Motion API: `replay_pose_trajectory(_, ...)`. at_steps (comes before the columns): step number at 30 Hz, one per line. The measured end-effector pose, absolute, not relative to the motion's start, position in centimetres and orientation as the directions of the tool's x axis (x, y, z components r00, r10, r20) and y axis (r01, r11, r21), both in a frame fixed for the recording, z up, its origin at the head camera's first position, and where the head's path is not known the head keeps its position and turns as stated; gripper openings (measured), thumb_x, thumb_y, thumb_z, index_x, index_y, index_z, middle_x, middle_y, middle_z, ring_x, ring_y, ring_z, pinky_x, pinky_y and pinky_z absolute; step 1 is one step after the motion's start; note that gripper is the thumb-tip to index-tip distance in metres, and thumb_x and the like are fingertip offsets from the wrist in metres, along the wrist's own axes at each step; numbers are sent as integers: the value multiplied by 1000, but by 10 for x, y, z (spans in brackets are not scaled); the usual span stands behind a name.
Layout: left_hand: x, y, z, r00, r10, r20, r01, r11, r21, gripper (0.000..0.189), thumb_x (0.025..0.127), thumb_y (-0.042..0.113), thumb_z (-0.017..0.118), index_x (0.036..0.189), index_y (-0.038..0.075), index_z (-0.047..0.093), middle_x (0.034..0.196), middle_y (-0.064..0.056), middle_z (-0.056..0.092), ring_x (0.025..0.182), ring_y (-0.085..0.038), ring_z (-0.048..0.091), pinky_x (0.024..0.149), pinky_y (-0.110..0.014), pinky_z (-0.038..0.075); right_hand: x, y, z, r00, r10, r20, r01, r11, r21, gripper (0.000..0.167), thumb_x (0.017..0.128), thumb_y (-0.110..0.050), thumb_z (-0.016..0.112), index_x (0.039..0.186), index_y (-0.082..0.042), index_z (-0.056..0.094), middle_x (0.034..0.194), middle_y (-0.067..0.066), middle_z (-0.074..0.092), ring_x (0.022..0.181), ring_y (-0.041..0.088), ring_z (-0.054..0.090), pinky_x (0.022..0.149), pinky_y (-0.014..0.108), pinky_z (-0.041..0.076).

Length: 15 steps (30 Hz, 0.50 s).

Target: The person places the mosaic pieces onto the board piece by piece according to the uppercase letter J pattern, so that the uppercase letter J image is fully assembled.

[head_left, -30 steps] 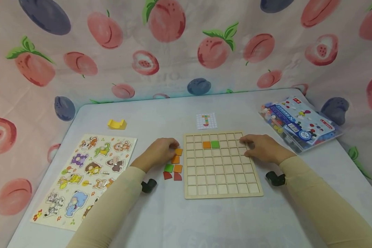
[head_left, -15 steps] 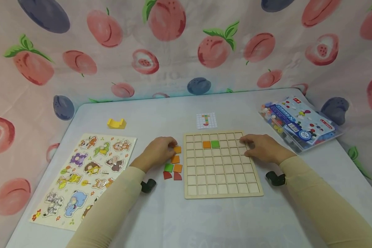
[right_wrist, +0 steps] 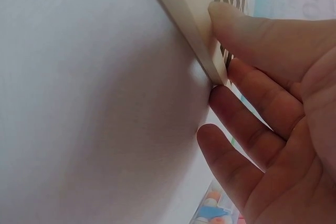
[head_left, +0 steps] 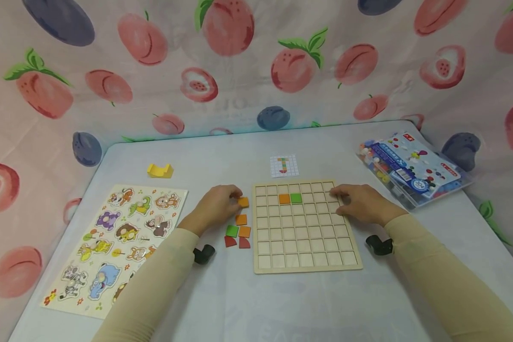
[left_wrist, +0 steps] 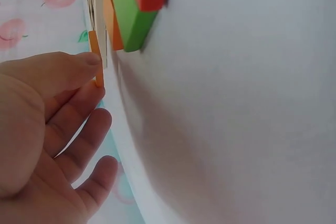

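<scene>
My left hand [head_left: 215, 206] pinches an orange square tile [head_left: 243, 202] between thumb and fingertips, seen edge-on in the left wrist view. The tile is just left of a wooden grid board [head_left: 308, 271]. An orange tile [head_left: 284, 199] and a green tile [head_left: 296, 198] sit side by side in the board's second row. Below the held tile lie two orange tiles [head_left: 241, 219], a green tile [head_left: 232, 231] and two red rounded pieces [head_left: 244, 243]. With thumb and fingertips, my right hand [head_left: 363, 203] rests on the board's right edge [right_wrist: 189, 19].
Behind the board lies a small pattern card [head_left: 278, 172]. An animal puzzle board [head_left: 149, 237] is at the left, with a yellow block [head_left: 160, 171] behind it. At the back right is a clear plastic box [head_left: 414, 168] of colourful pieces.
My left hand has shifted slightly up and away from the other loose pieces, taking the orange tile with it. The right hand stays at the board's edge.
</scene>
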<state>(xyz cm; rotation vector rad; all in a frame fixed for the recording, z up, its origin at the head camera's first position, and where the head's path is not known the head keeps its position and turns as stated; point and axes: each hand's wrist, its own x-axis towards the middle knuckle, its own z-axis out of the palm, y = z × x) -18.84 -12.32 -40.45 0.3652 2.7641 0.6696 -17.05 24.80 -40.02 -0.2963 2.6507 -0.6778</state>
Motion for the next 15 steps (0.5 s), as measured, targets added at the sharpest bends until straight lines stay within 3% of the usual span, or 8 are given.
replay_pose_trajectory(15, -191, -118, -400, -930, 297, -218, 163, 862, 479, 31, 95, 17, 68, 125, 12, 67, 121, -3, 65, 114, -24, 54, 101, -40, 47, -170, 248, -399, -901, -299, -314, -109, 857, -503, 56, 92, -20, 72, 143, -4, 53, 145, 27, 47, 137, 47, 38, 109, 61, 30)
